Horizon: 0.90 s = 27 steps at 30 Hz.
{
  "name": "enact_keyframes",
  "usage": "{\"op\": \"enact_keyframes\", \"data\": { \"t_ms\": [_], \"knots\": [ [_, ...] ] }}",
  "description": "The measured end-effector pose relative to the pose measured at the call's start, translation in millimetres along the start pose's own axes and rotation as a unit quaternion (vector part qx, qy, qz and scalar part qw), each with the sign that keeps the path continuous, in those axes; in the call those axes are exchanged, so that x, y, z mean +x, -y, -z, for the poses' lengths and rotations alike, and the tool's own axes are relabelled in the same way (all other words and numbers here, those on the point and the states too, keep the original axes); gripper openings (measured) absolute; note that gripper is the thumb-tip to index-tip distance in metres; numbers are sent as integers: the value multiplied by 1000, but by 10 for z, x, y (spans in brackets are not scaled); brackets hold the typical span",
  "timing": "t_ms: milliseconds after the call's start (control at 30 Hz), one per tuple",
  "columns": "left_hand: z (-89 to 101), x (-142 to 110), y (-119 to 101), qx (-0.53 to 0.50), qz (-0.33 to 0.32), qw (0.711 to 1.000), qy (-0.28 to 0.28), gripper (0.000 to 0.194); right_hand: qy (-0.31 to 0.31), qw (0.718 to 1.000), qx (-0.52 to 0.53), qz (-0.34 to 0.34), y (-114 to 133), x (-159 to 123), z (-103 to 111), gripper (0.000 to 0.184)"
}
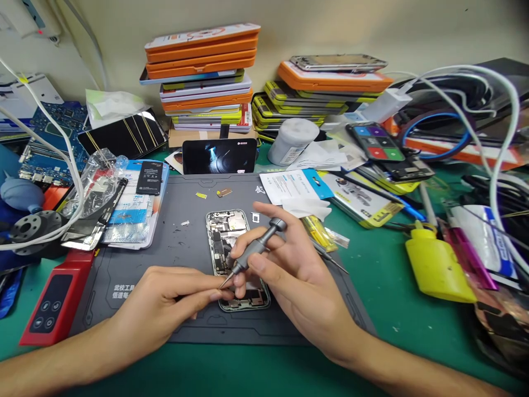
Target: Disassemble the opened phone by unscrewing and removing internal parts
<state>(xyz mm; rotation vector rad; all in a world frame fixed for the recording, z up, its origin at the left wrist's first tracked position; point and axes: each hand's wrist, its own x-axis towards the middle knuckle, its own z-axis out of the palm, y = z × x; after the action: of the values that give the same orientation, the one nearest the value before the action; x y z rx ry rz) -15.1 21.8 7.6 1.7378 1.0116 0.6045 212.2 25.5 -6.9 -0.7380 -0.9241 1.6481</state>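
My right hand [289,264] grips a grey precision screwdriver [256,248], its shaft slanting down to the left. Thumb and fingers of my left hand [182,295] are pinched together at the screwdriver's tip; anything between them is too small to make out. Beneath both hands an opened phone [219,237] lies on the dark work mat [165,325], its inner parts exposed. My hands cover part of its middle and right side. A small SIM tray [255,217] and a small metal piece [184,223] lie beside the phone.
A propped phone with a lit screen [219,156] stands behind the mat. Stacked orange cases [202,55] rise at the back. A red device [58,298] sits left. On the right are a yellow bottle [438,264], a yellow package [363,201] and white cables [506,132].
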Motion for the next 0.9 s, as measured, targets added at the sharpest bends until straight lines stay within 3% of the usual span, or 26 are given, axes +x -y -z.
{"op": "enact_keyframes", "data": {
  "t_ms": [400,500,600,700,767,900],
  "knots": [
    [3,5,-45,17,10,1000,9,27,-36,998,-3,-52,105,82,63,48],
    [-26,-18,-65,92,-96,991,26,37,-59,997,-48,-17,104,86,64,51],
    [-97,-78,-64,217,-248,944,11,39,-61,988,-131,52,60,55,28,55],
    [-172,-137,-43,320,-322,891,-25,27,-45,959,-237,151,-14,8,1,55],
    [-202,-160,-25,354,-344,869,-28,22,-25,921,-312,233,-70,-18,11,56],
    [-224,-172,7,360,-351,864,-26,20,37,842,-417,341,-157,-36,67,66]
  ]
}}
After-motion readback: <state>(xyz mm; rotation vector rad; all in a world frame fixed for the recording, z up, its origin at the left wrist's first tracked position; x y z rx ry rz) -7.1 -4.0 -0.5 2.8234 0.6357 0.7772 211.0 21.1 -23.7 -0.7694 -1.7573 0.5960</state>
